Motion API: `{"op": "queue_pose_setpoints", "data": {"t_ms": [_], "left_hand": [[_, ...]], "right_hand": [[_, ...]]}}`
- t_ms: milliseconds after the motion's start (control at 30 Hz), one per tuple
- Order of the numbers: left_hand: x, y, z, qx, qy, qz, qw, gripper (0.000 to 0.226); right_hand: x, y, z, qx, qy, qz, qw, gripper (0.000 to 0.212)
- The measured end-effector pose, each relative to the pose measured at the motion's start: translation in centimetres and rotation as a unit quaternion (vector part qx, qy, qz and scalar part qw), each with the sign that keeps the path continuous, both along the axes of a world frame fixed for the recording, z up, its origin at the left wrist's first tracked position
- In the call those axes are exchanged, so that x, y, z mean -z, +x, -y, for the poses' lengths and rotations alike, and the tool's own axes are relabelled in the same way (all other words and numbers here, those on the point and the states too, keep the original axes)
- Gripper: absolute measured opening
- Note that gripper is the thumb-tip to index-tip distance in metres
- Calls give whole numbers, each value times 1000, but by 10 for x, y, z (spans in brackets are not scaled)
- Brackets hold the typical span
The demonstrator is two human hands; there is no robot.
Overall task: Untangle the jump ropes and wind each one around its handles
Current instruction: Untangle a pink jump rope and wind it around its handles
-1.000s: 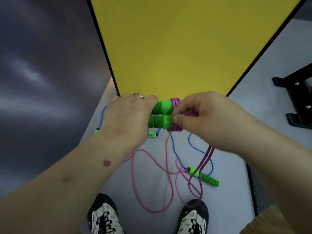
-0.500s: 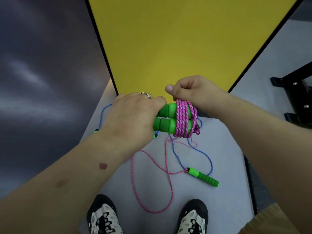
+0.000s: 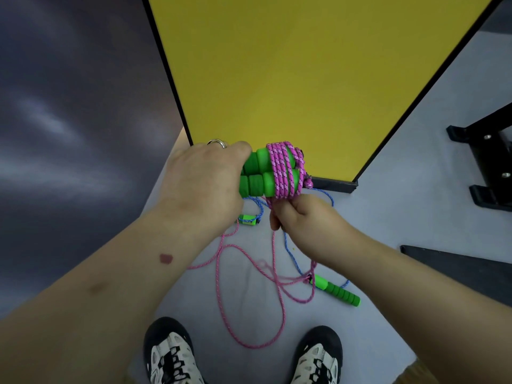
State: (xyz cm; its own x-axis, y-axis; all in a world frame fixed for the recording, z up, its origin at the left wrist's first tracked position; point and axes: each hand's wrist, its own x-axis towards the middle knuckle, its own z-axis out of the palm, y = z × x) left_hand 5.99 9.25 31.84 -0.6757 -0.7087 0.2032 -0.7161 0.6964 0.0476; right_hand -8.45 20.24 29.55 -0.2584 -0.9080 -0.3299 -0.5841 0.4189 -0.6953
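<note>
I'm seeing the left hand [image 3: 202, 181] wrapping its curled fingers round a pair of bright green ribbed foam handles [image 3: 263, 173], holding them side by side and roughly level in front of the body. A silver ring [image 3: 217, 142] is sitting on one finger of that hand. The pink braided jump rope [image 3: 285, 170] is lying in several tight turns round the free ends of both handles, w/ a small knot showing at the far right end. Just below the bundle, the right hand [image 3: 302, 217] is gripping the pink strand in a closed fist, thumb side towards the handles, the strand running up from the fist into the coils. The rest of the pink rope is hanging down from that fist and trailing in loose loops across the pale grey floor [image 3: 388, 206] between the arms. Down there, a blue braided rope [image 3: 293, 259] is crossing under the pink one; one of its green ribbed handles [image 3: 336, 291] is lying to the right, and a small green handle end [image 3: 248, 220] is lying under the left hand. Two black-and-white sneakers [image 3: 169, 356] are standing at the bottom edge. Behind the hands, a yellow panel w/ black edging [image 3: 291, 65] is standing upright, and a black metal frame [image 3: 487, 162] is sitting on the floor at right.
</note>
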Motion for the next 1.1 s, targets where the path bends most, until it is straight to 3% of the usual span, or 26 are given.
{"op": "queue_pose_setpoints", "data": {"t_ms": [133, 467, 667, 833, 1000, 1100], "left_hand": [[6, 1, 3, -18, -34, 12, 999, 43], [8, -3, -4, 1, -23, 34, 999, 44], [10, -5, -8, 42, -30, 24, 998, 37], [6, -6, -9, 65, -35, 15, 997, 35], [1, -5, -7, 71, -38, 3, 997, 39], [-1, -2, -6, 62, -31, -12, 998, 35]], "right_hand": [[-20, 8, -14, -33, 7, -70, 997, 48], [-80, -12, 0, -120, 0, -165, 979, 23], [-93, -42, 27, -118, -30, -137, 983, 18], [-81, -63, 48, -65, -77, -59, 993, 22], [-57, -71, 59, -9, -31, 41, 999, 35], [-33, -67, 55, 3, 2, 103, 995, 16]]}}
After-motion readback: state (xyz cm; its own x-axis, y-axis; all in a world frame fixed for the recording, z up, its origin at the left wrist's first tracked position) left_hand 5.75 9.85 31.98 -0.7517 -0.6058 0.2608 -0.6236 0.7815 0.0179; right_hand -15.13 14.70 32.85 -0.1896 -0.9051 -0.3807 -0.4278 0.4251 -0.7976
